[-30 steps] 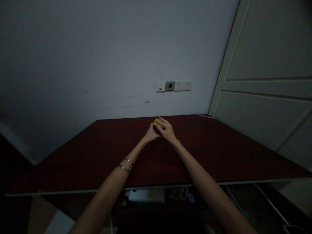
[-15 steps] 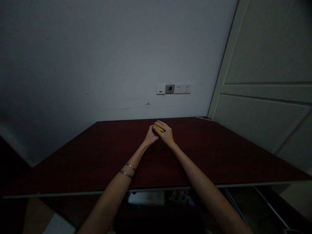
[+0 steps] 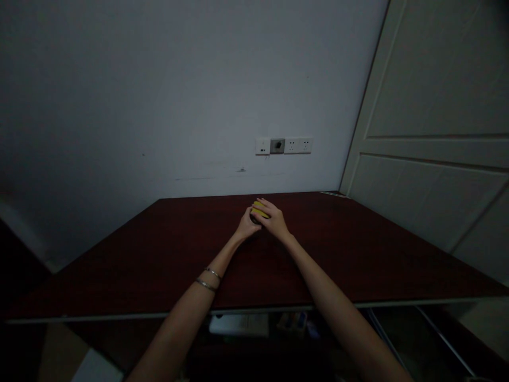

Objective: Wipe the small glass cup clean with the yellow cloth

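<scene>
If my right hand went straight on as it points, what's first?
The right hand would first meet the yellow-topped object it grips; beyond that, probably the left hand, though depth is unclear.

Only dim, soft greyish light was cast on the wall (image 3: 207,79), and its left side was sunk in shadow. Beneath the table (image 3: 159,254), nearly everything was left black. Outer areas were stretched by wide-angle distortion, and fine detail on the yellow thing (image 3: 260,211) between the left hand (image 3: 246,226) and right hand (image 3: 275,222) was lost.
</scene>
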Demonstrator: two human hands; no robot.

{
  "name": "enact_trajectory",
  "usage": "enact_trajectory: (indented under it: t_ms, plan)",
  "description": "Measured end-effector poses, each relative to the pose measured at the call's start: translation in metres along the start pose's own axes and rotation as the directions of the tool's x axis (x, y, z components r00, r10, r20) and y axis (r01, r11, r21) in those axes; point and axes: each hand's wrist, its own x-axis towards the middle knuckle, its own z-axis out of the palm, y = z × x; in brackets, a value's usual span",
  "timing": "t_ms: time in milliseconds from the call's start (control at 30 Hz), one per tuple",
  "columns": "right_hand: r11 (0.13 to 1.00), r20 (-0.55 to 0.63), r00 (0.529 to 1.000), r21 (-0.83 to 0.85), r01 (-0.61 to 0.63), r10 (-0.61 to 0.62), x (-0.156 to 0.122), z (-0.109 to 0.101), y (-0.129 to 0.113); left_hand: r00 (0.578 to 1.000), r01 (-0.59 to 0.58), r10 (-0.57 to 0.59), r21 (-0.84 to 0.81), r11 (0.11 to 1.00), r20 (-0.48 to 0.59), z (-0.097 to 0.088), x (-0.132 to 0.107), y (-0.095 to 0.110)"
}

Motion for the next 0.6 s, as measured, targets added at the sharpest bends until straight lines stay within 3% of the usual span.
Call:
enact_trajectory:
  t_ms: [100, 200, 267, 367, 467, 533, 600]
  plan:
    - [0.968, -0.127, 0.969, 0.165, -0.189, 0.211, 0.003, 0.002, 0.006, 1.000, 0.013, -0.013, 0.031, 0.999, -0.004, 0.002, -0.001, 0.003]
    - [0.902, -0.156, 0.914, 0.288, -0.321, 0.375, 0.005, 0.002, 0.010, 0.998, 0.057, -0.058, 0.048, 0.997, 0.001, 0.005, -0.002, 0.007]
    - [0.912, -0.149, 0.927, 0.290, -0.291, 0.343, 0.004, 0.000, 0.008, 0.997, 0.081, -0.081, 0.015, 0.997, 0.001, 0.006, -0.002, 0.009]
    - [0.970, -0.108, 0.982, 0.209, -0.128, 0.153, 0.001, -0.002, 0.000, 0.994, 0.103, -0.105, -0.095, 0.990, -0.014, 0.007, -0.001, 0.010]
    - [0.987, -0.065, 0.997, 0.156, -0.030, 0.041, 0.000, -0.003, -0.007, 0.995, 0.090, -0.095, -0.154, 0.984, -0.023, 0.005, 0.000, 0.011]
    - [0.981, -0.085, 0.993, 0.183, -0.065, 0.082, 0.001, -0.003, -0.006, 0.996, 0.089, -0.092, -0.131, 0.987, -0.013, 0.004, 0.001, 0.012]
    - [0.953, -0.124, 0.971, 0.254, -0.166, 0.203, 0.003, -0.002, -0.001, 0.995, 0.102, -0.102, -0.094, 0.990, 0.006, 0.004, 0.000, 0.015]
